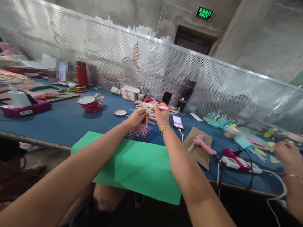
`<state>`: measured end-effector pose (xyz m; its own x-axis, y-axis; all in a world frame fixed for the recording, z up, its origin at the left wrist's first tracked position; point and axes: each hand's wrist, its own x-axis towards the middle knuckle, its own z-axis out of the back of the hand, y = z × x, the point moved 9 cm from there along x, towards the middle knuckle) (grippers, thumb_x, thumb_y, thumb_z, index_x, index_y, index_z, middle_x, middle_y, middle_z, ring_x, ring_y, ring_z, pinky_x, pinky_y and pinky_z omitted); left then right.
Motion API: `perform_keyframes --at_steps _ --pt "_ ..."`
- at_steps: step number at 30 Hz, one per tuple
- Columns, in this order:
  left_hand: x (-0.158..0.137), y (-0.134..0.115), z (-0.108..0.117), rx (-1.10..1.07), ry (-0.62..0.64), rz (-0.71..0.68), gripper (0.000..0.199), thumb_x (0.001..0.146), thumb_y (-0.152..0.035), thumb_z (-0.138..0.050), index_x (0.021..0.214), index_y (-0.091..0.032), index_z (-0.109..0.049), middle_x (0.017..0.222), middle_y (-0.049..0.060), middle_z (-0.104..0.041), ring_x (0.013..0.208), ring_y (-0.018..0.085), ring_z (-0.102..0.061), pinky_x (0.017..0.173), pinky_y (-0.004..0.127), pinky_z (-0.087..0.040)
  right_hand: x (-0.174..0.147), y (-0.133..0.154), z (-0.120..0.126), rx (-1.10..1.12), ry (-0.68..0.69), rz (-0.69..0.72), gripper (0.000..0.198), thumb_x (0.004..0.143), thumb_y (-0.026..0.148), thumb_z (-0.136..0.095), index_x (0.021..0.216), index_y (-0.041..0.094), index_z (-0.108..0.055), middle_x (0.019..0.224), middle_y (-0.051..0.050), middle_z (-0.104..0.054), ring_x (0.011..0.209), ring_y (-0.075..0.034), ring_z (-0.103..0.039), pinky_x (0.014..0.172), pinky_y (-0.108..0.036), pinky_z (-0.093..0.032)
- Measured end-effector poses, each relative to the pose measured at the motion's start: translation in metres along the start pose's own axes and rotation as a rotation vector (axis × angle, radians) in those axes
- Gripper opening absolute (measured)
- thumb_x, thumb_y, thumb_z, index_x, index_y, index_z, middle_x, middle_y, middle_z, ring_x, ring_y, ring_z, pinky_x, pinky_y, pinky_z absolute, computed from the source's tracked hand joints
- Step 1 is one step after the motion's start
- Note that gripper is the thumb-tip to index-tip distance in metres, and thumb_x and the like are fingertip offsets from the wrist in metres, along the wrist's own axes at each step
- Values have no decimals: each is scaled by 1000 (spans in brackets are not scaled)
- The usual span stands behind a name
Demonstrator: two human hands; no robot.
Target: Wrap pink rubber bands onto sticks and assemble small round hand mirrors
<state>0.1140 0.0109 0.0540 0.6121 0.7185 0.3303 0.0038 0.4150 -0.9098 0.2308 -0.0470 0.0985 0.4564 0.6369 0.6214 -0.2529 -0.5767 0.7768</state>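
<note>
My left hand (138,118) is closed on a narrow, pale flat stick (146,116) held upright. Close by on its right, my right hand (161,116) pinches a pink pen (163,107), which lies sideways across the fingers. The pen's tip is too small to make out against the stick. Beneath both hands lies a tangle of pink and purple strings (139,131). A round white piece with a red rim (120,113) rests left of my left hand. Green cloth or paper (134,167) hangs over the table's front edge below my forearms.
On the blue table (59,123) stands a stack of red-rimmed discs (88,104). A pink glue gun (203,144) lies on cardboard at the right, near a purple power strip (239,159) with loose cables. Another person's hand (287,153) is at the far right. A perforated metal panel (106,47) runs behind.
</note>
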Motion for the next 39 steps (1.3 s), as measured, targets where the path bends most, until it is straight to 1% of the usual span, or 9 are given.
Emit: perform_keyframes --at_steps 3,8,14,18,22,25,30,34,39 --pt "0 0 0 6 0 0 27 89 -35 -55 70 -17 -51 51 -2 -56 41 10 -52 42 20 -40 1 -1 2 -2 -12 -7 18 78 37 -62 73 21 -55 64 3 -65 62 -13 -62 63 -24 -50" --pt "0 0 -1 23 6 6 28 89 -37 -56 70 -17 -50 50 -2 -56 41 10 -51 42 20 -39 1 -5 -3 -5 21 5 21 79 41 -61 76 22 -54 66 3 -65 62 -13 -62 64 -25 -50" --pt "1 1 1 23 -4 -2 27 89 -36 -56 70 -16 -52 52 -1 -57 42 10 -52 43 21 -40 1 -1 2 10 -14 8 19 79 38 -63 73 21 -55 64 4 -64 61 -12 -61 64 -24 -50" --pt "2 3 1 2 -2 7 30 87 -39 -59 70 -16 -51 51 -2 -56 41 9 -52 42 20 -39 0 -3 -2 25 16 -8 22 79 42 -63 76 22 -54 64 4 -65 61 -12 -61 65 -25 -51" --pt "2 2 1 -16 -2 0 31 86 -42 -61 70 -16 -53 51 -2 -57 41 9 -52 42 20 -39 2 -4 1 -3 -6 4 21 79 41 -62 75 21 -55 65 4 -64 63 -13 -62 65 -25 -51" --pt "1 1 0 -9 1 6 30 86 -40 -60 70 -16 -52 51 -2 -56 41 10 -52 42 20 -39 2 -5 2 3 -14 -5 20 80 40 -61 74 22 -54 65 3 -65 63 -13 -62 64 -25 -51" --pt "1 2 0 11 4 14 29 87 -38 -58 70 -17 -50 50 -2 -56 41 10 -51 42 20 -39 1 -5 -2 24 14 -11 22 79 42 -62 76 21 -54 65 3 -65 63 -13 -63 65 -25 -51" --pt "1 2 1 -3 -1 -2 30 87 -40 -59 70 -16 -52 51 -1 -57 42 10 -52 43 21 -39 2 -3 1 21 -12 -6 20 79 39 -63 74 21 -54 64 3 -64 62 -12 -62 64 -24 -51" --pt "1 2 -1 29 12 17 26 89 -34 -55 70 -17 -50 50 -1 -56 40 10 -51 41 20 -39 0 -5 -3 38 9 -32 19 80 39 -61 75 22 -53 65 3 -65 62 -12 -62 65 -25 -52"
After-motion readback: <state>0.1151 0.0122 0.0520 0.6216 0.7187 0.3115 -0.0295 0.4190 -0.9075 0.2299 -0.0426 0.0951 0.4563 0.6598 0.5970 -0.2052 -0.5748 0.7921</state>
